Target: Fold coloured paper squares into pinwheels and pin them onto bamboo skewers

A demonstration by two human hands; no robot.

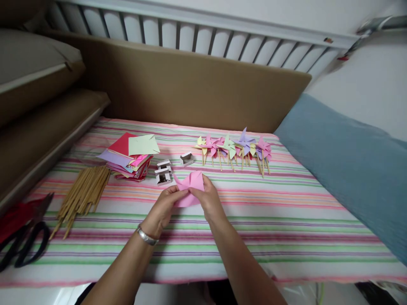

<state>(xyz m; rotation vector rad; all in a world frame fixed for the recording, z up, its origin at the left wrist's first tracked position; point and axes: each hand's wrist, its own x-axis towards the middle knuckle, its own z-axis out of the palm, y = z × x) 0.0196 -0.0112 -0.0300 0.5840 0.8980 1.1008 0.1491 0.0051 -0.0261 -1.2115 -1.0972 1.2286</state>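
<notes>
Between my two hands is a pink paper square [195, 181], with corners bent in toward its middle. My left hand [167, 203] grips its left side, thumb pressed on the paper. My right hand [208, 197] pinches the right side, its thumb meeting the left thumb near the centre. Just beyond the left hand stand small white boxes [163, 177] with dark little pieces inside, and another small open box [187, 159] sits farther back. Finished paper pinwheels [229, 145] on sticks lie in a row at the back right.
A stack of coloured paper squares [132, 159] lies left of the boxes. Bundled wooden sticks [83, 190] and black-handled scissors [30, 237] are at the left, the scissors by red material. A brown panel [190, 89] closes the back; a blue cloth [343, 165] borders the right.
</notes>
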